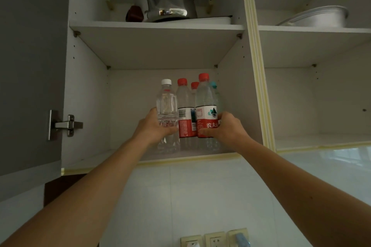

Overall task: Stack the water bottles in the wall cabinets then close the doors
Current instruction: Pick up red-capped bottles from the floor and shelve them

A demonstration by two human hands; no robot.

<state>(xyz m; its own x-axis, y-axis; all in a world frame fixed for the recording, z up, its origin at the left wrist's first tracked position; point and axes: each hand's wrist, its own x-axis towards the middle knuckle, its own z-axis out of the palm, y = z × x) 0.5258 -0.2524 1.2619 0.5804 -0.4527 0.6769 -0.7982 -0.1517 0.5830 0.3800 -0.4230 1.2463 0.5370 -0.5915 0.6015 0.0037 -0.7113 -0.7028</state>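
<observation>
five bottles stood shelved, left hand and right hand fingers clamped on the front two, door unclosed.

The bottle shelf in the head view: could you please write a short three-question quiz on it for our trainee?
1. True or false: the left hand grips the white-capped bottle.
2. What stands on the shelf above the bottles? A) a steel kettle B) a stack of plates C) a jar
3. Fill in: the right hand grips a bottle with a ____ cap.

Key
1. True; its fingers wrap round the clear bottle.
2. A; the kettle sits on the upper shelf.
3. Red; it holds the red-capped bottle at its label.
</observation>
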